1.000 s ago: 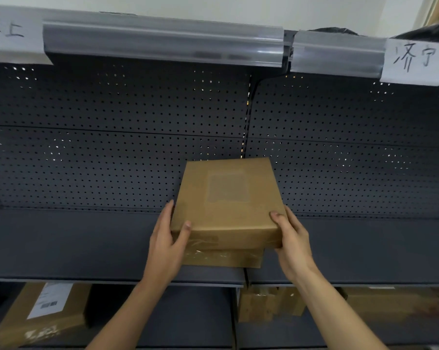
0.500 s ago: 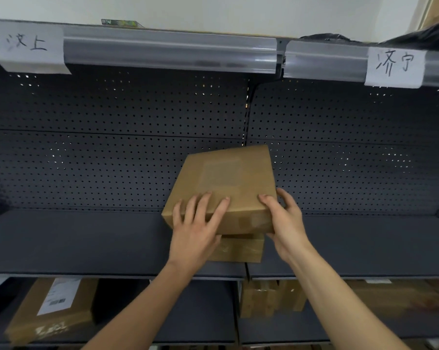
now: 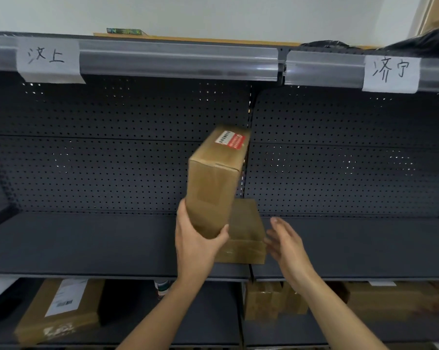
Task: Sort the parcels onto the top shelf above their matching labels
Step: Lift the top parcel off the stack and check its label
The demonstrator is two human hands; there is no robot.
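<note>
My left hand (image 3: 197,239) grips the lower end of a brown cardboard parcel (image 3: 214,184), held tilted on end above the middle shelf (image 3: 87,245); a red and white sticker shows on its upper face. My right hand (image 3: 286,242) hovers open just to the right, touching nothing. A second flat brown parcel (image 3: 246,238) lies on the middle shelf behind my hands. The top shelf edge (image 3: 178,60) carries two handwritten paper labels, one at the left (image 3: 47,59) and one at the right (image 3: 390,73).
Black bags (image 3: 420,42) sit on the top shelf at the right. Below, the bottom shelf holds a labelled parcel (image 3: 59,311) at the left, small boxes (image 3: 274,299) in the middle and more cardboard (image 3: 390,301) at the right. A perforated dark back panel closes the shelves.
The top parcel has been lifted off the lower one and turned on end. My right hand has let go and opened; my left hand now holds it alone.
</note>
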